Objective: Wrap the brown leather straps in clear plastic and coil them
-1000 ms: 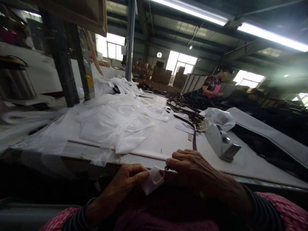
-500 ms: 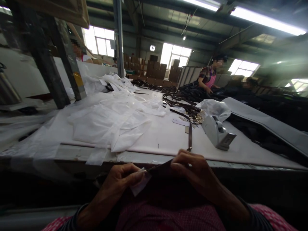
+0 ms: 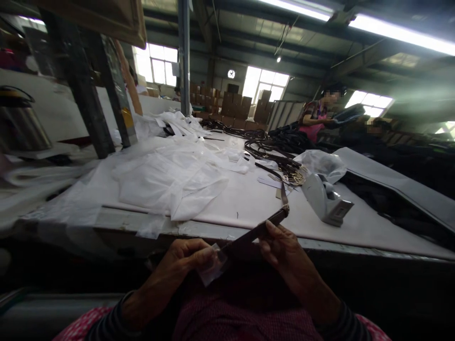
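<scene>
Between my two hands runs a dark brown strap, slanting up to the right over the table edge. My left hand pinches its lower end together with a small piece of clear plastic film. Thumb and fingers of my right hand are closed on the strap near its upper end. From there the strap bends and trails back over the tabletop toward a bundle of dark straps with metal clips. Whether the plastic wraps the strap's end or only lies against it, I cannot tell.
A grey tape dispenser stands at the right, beside a crumpled clear bag. White plastic sheets cover the left of the table. Metal posts rise at the left. A co-worker stands across the table.
My right hand has turned, and the strap's right end is raised into view above the table edge. The co-worker now holds up a dark item. The whole view has shifted slightly.
</scene>
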Available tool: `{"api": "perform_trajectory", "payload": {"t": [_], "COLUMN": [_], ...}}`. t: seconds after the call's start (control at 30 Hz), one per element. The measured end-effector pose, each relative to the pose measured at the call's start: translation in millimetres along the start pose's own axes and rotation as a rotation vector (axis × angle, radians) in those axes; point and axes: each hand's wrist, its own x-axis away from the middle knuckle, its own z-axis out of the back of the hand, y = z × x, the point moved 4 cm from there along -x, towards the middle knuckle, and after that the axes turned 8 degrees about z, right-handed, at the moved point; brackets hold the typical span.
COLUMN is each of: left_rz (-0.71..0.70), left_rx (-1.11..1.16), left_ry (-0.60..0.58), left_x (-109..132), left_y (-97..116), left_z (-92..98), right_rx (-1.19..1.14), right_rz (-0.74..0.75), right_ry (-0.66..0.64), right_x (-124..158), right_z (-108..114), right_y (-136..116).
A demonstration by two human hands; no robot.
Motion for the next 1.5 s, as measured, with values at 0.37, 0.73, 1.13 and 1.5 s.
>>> {"api": "perform_trajectory", "payload": {"t": [0.37, 0.73, 1.13, 1.5], "left_rz": [-0.113, -0.202, -0.321, -0.176], "left_rx": [-0.022, 0.051, 0.068, 0.029], "left_ry": [-0.01, -0.009, 0.2, 0.077], "left_x": [-12, -22, -27, -32], "left_y": [15, 47, 52, 42], "left_z": [-16.9, -42.2, -57.0, -35.8], "right_rx": [0.385, 0.573, 0.342, -0.022], "right_rz": [0.325, 0.334, 0.136, 0.173], "right_ry": [-0.164, -0.249, -0.212, -0.043], "right_x": [-16, -12, -3, -41], "right_z": [-36, -49, -26, -3], "right_y": [-41, -52, -19, -52]}}
